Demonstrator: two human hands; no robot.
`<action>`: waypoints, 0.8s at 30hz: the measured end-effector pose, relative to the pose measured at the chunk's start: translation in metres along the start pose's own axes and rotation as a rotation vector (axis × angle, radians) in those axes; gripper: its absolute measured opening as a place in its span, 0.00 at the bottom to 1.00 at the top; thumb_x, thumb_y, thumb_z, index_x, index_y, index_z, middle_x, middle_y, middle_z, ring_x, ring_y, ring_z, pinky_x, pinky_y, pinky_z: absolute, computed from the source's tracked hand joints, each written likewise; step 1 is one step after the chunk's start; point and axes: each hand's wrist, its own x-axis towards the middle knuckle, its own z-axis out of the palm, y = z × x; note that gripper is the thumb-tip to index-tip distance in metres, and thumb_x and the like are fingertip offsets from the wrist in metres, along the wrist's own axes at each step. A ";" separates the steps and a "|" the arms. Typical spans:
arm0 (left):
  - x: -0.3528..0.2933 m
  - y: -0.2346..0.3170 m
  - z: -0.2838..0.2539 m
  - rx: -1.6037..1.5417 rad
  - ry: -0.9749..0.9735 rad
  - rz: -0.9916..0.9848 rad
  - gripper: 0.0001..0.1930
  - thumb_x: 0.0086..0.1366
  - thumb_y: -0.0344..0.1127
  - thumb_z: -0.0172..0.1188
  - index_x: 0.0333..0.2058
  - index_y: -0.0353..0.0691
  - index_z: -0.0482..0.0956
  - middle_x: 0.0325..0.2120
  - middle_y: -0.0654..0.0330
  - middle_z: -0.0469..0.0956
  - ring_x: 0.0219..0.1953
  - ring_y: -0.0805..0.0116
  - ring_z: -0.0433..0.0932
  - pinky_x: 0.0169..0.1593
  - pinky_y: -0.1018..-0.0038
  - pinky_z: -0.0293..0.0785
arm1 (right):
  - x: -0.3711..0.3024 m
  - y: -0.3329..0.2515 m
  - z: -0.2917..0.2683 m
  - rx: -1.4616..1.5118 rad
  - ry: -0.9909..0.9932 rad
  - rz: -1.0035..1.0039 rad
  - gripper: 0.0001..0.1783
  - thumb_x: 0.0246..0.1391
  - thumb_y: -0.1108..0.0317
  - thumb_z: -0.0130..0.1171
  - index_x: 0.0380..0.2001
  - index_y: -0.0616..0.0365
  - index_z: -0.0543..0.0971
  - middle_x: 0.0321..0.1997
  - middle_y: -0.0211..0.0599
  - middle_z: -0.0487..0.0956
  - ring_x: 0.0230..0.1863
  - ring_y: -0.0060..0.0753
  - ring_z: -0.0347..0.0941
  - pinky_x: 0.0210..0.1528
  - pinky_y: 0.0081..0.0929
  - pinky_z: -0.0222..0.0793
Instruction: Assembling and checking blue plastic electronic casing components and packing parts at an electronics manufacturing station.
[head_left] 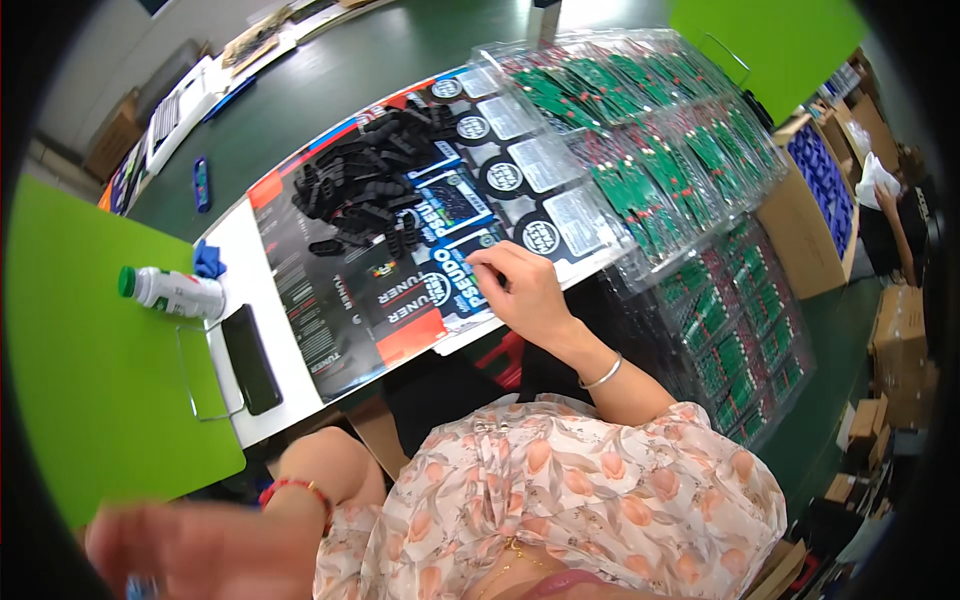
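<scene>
Hands well apart: left hand (200, 550) blurred at near left, grip impossible to tell; right hand (528, 295) curled over sheet (330, 325), hold unclear. Plenty apparently left, amount done unclear: black parts (360, 180) heaped loose, far-left of right hand. Boards (655, 185) at far right.

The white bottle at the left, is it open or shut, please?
Shut: the white bottle has its green cap on; how tightly, I cannot tell.
</scene>
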 end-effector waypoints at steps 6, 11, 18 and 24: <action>-0.096 -0.032 -0.087 0.010 0.222 -0.862 0.15 0.72 0.35 0.56 0.25 0.46 0.65 0.21 0.69 0.62 0.27 0.74 0.63 0.37 0.74 0.63 | 0.003 -0.004 -0.004 0.015 -0.054 0.020 0.06 0.53 0.79 0.62 0.35 0.62 0.82 0.30 0.39 0.80 0.25 0.36 0.78 0.25 0.27 0.71; -0.172 0.017 -0.110 0.346 0.501 -1.150 0.23 0.79 0.41 0.43 0.20 0.45 0.60 0.15 0.68 0.58 0.19 0.76 0.57 0.29 0.74 0.60 | -0.002 -0.032 0.014 0.235 -0.131 -0.172 0.07 0.52 0.82 0.62 0.35 0.64 0.82 0.29 0.41 0.80 0.23 0.34 0.77 0.24 0.24 0.72; -0.288 0.103 -0.157 1.026 0.855 -1.443 0.11 0.73 0.36 0.55 0.37 0.34 0.80 0.32 0.62 0.80 0.34 0.75 0.78 0.40 0.78 0.74 | -0.044 -0.071 0.069 0.664 -0.831 -0.256 0.09 0.51 0.81 0.64 0.38 0.64 0.83 0.31 0.36 0.82 0.26 0.26 0.78 0.26 0.19 0.72; -0.311 0.154 -0.144 1.281 0.992 -1.277 0.06 0.69 0.31 0.59 0.40 0.37 0.80 0.35 0.63 0.80 0.39 0.77 0.78 0.44 0.79 0.74 | -0.076 -0.066 0.106 0.556 -1.180 -0.245 0.10 0.54 0.77 0.64 0.41 0.62 0.83 0.33 0.40 0.84 0.30 0.30 0.82 0.29 0.21 0.74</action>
